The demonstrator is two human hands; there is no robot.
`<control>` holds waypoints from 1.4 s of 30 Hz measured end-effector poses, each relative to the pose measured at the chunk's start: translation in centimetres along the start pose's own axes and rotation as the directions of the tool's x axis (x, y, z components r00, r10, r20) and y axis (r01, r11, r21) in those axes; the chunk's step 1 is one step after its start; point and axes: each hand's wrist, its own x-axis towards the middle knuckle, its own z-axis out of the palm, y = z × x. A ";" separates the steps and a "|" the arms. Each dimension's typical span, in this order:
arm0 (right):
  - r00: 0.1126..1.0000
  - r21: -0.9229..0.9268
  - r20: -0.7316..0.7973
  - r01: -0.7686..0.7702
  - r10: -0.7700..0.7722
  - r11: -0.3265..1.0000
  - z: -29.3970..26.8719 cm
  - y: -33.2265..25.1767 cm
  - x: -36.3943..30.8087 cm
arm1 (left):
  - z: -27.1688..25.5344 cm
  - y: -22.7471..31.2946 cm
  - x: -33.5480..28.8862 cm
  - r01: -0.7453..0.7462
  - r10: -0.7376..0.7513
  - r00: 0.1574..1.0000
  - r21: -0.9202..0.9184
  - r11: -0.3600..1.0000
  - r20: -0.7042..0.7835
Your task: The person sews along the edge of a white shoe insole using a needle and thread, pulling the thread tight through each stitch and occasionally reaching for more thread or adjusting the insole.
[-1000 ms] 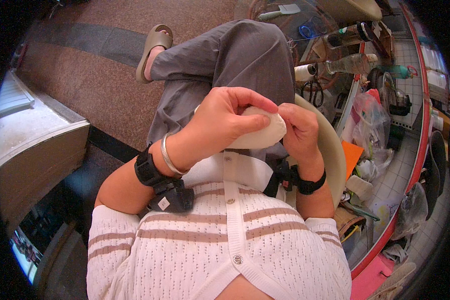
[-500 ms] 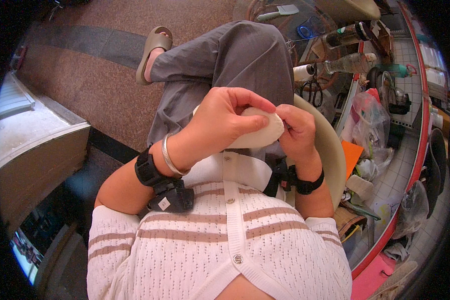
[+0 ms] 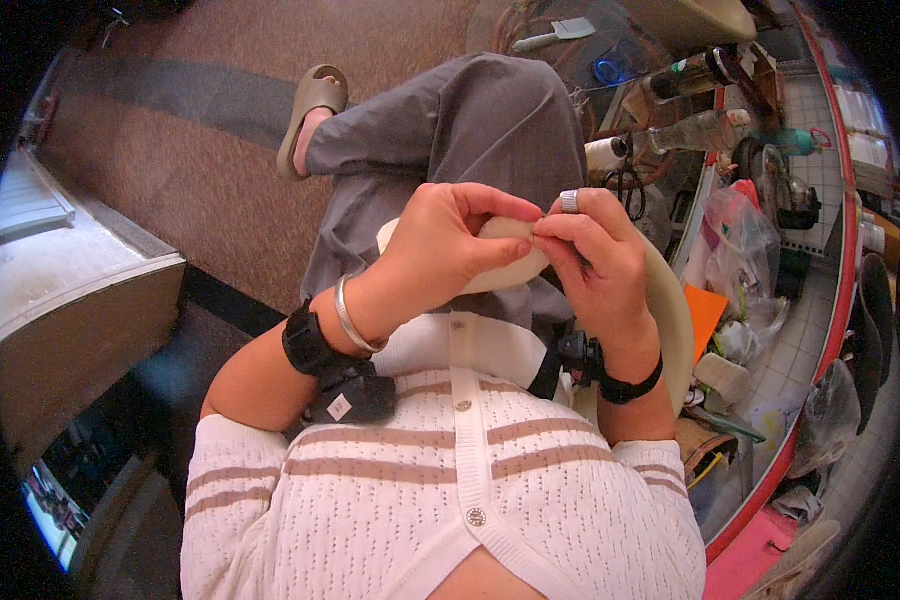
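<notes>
Above my lap, my left hand [image 3: 435, 240] grips a cream, rounded piece that looks like soft padded fabric [image 3: 508, 276]. Its thumb lies across the near face, with the index finger along the top edge. Part of the piece shows behind the palm on the left. At the right edge of the piece, my right hand [image 3: 605, 258] pinches with thumb and index fingertip; what sits in that pinch is too small to make out. A wide silver ring, like a ring thimble [image 3: 569, 201], is on a finger of the right hand.
A cream rounded seat edge [image 3: 673, 315] curves by my right arm. Beyond it are a white thread spool [image 3: 604, 154], a glass bottle [image 3: 700, 133], clear plastic bags [image 3: 735, 240] and an orange sheet [image 3: 705, 318]. A white-topped cabinet [image 3: 80, 270] stands at left.
My right hand has turned and lifted at the edge of the cream piece, bringing the silver ring into sight. The piece has tilted and shifted slightly left; my left hand keeps its grip.
</notes>
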 end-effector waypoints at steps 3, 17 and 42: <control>0.991 -0.128 0.004 0.131 -0.131 0.983 0.1 -0.1 0.9 | 0.0 -0.3 0.0 -0.032 0.034 0.999 0.057 0.998 -0.027; 0.956 -0.130 -0.168 0.220 -0.240 0.967 1.6 -1.1 1.0 | -1.4 -2.3 1.3 -0.248 0.356 0.930 0.558 0.792 -0.094; 0.653 0.512 -0.754 0.509 0.076 0.692 -25.0 -10.3 -7.4 | -4.4 -3.0 3.1 -0.213 0.254 0.918 0.163 0.963 -0.304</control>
